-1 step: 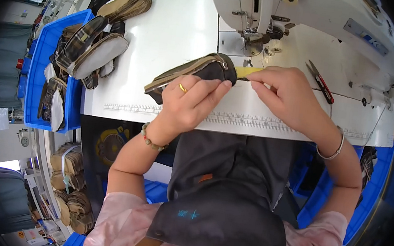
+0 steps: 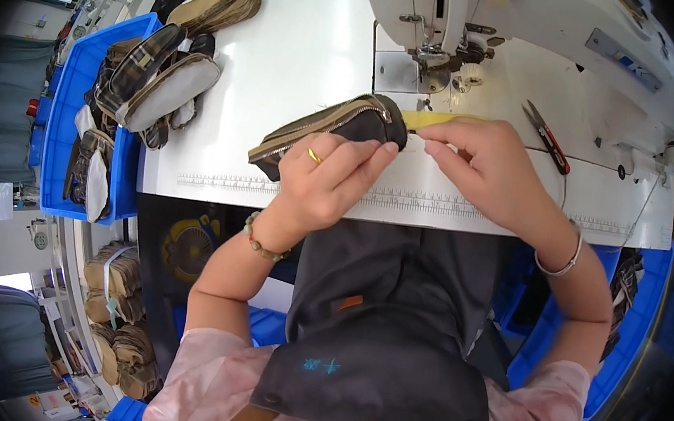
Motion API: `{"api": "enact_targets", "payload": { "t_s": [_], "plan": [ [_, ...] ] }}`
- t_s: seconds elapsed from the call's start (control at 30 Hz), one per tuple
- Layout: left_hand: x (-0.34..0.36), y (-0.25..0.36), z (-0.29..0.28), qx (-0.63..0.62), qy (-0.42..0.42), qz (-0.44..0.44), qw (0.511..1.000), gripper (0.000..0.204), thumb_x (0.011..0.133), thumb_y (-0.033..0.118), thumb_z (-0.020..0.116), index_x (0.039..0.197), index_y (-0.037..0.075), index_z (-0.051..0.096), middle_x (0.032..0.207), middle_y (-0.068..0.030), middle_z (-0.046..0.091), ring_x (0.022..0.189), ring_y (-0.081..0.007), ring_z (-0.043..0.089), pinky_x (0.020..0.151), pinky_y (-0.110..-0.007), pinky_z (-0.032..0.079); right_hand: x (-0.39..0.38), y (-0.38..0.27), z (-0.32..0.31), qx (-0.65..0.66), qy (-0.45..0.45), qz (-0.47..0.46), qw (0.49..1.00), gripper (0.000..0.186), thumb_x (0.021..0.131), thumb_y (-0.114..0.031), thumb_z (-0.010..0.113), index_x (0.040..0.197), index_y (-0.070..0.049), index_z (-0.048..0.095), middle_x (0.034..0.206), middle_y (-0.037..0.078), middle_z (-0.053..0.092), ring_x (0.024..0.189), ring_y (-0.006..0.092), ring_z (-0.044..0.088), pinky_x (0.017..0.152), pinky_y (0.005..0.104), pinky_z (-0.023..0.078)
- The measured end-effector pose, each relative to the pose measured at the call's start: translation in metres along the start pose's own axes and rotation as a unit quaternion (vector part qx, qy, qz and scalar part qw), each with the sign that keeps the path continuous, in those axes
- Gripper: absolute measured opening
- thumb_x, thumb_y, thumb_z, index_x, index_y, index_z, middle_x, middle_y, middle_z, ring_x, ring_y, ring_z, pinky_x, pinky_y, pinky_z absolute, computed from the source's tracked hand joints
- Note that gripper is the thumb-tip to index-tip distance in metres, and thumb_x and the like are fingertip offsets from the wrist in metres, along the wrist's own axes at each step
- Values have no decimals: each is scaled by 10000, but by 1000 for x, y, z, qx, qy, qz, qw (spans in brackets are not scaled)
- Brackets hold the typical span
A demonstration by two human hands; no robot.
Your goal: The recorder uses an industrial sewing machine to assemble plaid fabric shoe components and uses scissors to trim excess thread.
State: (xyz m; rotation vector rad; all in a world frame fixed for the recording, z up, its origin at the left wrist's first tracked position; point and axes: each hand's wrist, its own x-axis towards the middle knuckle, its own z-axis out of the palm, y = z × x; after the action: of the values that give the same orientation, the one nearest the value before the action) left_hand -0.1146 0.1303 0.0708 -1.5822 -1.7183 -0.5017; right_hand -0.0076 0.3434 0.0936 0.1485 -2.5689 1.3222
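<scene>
A dark zippered pouch [image 2: 327,111] with a khaki band lies angled on the white sewing table. My left hand [image 2: 327,184] grips its near side, with fingertips at the rounded right end by the zipper pull. Just right of that end, my right hand [image 2: 478,177] has thumb and forefinger pinched together at the end of a flat yellow strip [image 2: 447,120]; what exactly is between those fingertips is hidden. The sewing machine [image 2: 419,4] stands just beyond, its needle area above the strip. Red-and-black scissors [image 2: 557,157] lie right of my right hand.
A blue bin [image 2: 60,162] heaped with pouches [image 2: 168,91] sits at the table's left edge. A stack of khaki pieces [image 2: 211,1] is at the back left. A printed ruler scale [image 2: 404,202] runs along the near edge, and more blue bins [image 2: 629,344] are below at the right.
The pouch and my left hand have shifted very slightly right and toward me. My right hand has moved a little to the left. Both grips look the same.
</scene>
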Motion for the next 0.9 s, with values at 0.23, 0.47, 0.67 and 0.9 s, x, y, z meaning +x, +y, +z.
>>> {"api": "enact_targets", "payload": {
  "t_s": [0.23, 0.47, 0.67, 0.9],
  "plan": [
    [-15, 44, -22, -26, 35, -37, 998, 309, 625, 68, 726, 931, 68, 773, 849, 9, 658, 677, -111, 569, 563, -239, 455, -44, -26, 47, 246, 65, 141, 957, 237, 955, -148, 636, 1065, 56, 681, 729, 35, 646, 563, 55, 514, 516, 232, 416],
    [-27, 80, -40, -102, 35, -51, 993, 269, 628, 140, 772, 890, 85, 755, 851, 3, 671, 710, -128, 585, 623, -271, 479, -81, -33, 72, 363, 101, 194, 906, 141, 970, -98, 612, 958, 30, 669, 714, -25, 587, 581, 24, 506, 528, 180, 391],
    [-33, 89, -67, -202, 7, -364, 909, 351, 809, 136, 770, 1133, 49, 669, 1036, -130, 670, 915, -289, 620, 841, -373, 486, -104, -39, 72, 324, 97, 195, 921, 120, 961, -60, 599, 964, 30, 678, 729, -15, 597, 579, 46, 537, 537, 186, 401],
    [-79, 78, -82, -459, 7, -594, 661, 386, 1067, 264, 441, 1254, -27, 611, 1190, -118, 658, 1118, -172, 601, 968, -312, 469, -129, -31, 75, 370, 130, 183, 901, 150, 964, -55, 585, 1023, 38, 687, 843, 43, 682, 658, 101, 647, 567, 197, 460]
  ]
}}
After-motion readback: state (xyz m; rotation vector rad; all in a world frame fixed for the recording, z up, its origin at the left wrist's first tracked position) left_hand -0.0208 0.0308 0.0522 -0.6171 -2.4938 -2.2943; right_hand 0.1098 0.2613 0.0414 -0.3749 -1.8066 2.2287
